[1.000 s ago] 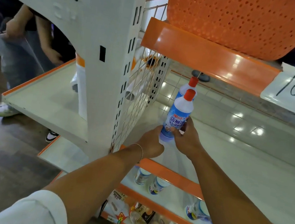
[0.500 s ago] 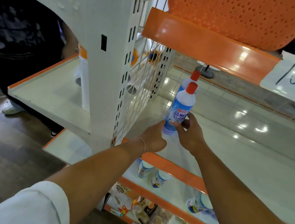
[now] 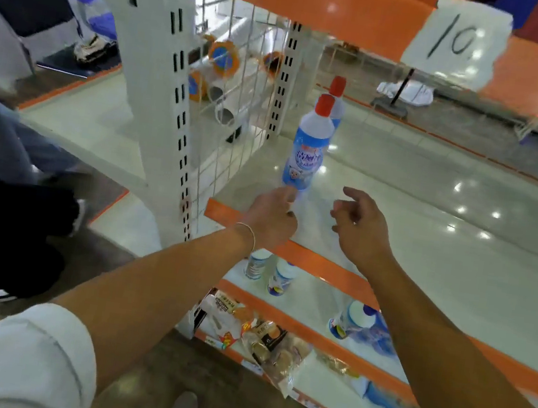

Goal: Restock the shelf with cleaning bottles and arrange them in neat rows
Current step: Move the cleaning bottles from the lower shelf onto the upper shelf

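Overhead | paper tag (image 3: 456, 40) reads "10"; bottle (image 3: 308, 147) label blurred

The front bottle (image 3: 308, 150) is white with a red cap and a blue label that has a little white cartoon face on it. The bottle behind it (image 3: 337, 101) has a red cap too. The shelf (image 3: 429, 233) is pale cream with an orange edge. The paper sign (image 3: 456, 40) is white with a black "10". The sleeve (image 3: 17, 358) is white.
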Action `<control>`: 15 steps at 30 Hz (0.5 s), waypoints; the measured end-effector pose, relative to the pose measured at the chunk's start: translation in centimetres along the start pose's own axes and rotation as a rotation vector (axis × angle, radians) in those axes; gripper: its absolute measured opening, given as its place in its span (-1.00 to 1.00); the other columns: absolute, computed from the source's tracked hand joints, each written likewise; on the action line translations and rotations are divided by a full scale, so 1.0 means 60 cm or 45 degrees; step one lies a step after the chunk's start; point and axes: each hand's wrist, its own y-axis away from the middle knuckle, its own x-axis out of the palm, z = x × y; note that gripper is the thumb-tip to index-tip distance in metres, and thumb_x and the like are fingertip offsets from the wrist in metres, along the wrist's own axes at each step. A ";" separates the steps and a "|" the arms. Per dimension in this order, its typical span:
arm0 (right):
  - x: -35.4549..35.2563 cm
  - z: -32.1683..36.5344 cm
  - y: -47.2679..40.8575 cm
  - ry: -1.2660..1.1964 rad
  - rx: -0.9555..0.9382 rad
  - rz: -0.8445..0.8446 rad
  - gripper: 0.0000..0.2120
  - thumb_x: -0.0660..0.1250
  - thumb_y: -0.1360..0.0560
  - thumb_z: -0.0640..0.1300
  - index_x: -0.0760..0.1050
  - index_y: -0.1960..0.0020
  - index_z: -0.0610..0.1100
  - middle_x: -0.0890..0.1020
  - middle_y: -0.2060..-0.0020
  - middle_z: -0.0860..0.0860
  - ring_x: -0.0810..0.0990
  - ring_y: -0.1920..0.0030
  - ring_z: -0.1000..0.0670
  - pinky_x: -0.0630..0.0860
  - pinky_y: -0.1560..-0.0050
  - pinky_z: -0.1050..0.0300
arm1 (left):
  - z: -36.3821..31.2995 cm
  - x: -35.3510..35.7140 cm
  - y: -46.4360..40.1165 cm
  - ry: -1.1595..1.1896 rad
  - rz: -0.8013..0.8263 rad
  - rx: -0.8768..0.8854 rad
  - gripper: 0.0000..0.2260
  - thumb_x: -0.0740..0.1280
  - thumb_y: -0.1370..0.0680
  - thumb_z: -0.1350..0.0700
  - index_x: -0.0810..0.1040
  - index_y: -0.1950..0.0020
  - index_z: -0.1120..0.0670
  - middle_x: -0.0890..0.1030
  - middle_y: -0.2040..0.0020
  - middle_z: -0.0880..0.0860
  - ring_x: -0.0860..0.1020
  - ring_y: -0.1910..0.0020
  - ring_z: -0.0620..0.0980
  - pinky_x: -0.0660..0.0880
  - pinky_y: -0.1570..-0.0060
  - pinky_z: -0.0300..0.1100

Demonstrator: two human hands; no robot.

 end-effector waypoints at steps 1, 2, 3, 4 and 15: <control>-0.012 -0.010 0.020 -0.060 0.014 -0.003 -0.72 0.30 -0.54 -0.11 0.46 -0.25 -0.01 0.64 0.12 0.03 0.65 0.09 0.02 0.61 0.00 -0.05 | -0.008 0.014 0.015 -0.017 -0.061 0.048 -0.64 0.22 -0.49 0.25 0.48 -0.28 0.09 0.59 -0.19 0.07 0.55 -0.16 0.01 0.43 -0.15 -0.22; -0.024 -0.018 0.042 -0.121 0.038 -0.001 -0.75 0.31 -0.55 -0.15 0.48 -0.23 -0.03 0.65 0.14 0.00 0.66 0.13 0.02 0.62 0.05 -0.03 | -0.015 0.031 0.030 -0.029 -0.108 0.101 -0.68 0.23 -0.50 0.24 0.51 -0.24 0.11 0.62 -0.13 0.07 0.58 -0.11 0.02 0.45 -0.16 -0.20; -0.038 -0.025 0.063 -0.165 0.054 0.000 -0.77 0.30 -0.55 -0.18 0.49 -0.20 -0.05 0.66 0.14 -0.04 0.67 0.16 0.00 0.62 0.08 -0.01 | -0.022 0.047 0.045 -0.042 -0.139 0.160 -0.72 0.24 -0.51 0.21 0.54 -0.20 0.11 0.64 -0.08 0.08 0.59 -0.06 0.03 0.47 -0.14 -0.19; -0.053 -0.031 0.084 -0.190 0.068 0.007 -0.80 0.30 -0.55 -0.20 0.51 -0.17 -0.06 0.66 0.13 -0.06 0.68 0.16 -0.02 0.62 0.09 0.01 | -0.028 0.064 0.061 -0.056 -0.152 0.199 -0.75 0.25 -0.52 0.19 0.56 -0.17 0.11 0.65 -0.04 0.08 0.60 -0.01 0.03 0.47 -0.10 -0.20; -0.129 -0.190 0.238 -0.049 0.267 0.336 -0.88 0.28 -0.58 -0.24 0.53 -0.09 -0.15 0.66 0.19 -0.05 0.65 0.22 0.06 0.60 0.12 0.16 | -0.002 0.219 0.204 -0.230 0.278 0.056 -0.64 0.18 -0.57 0.16 0.38 -0.38 0.07 0.53 -0.21 0.06 0.51 -0.13 0.03 0.47 -0.09 -0.15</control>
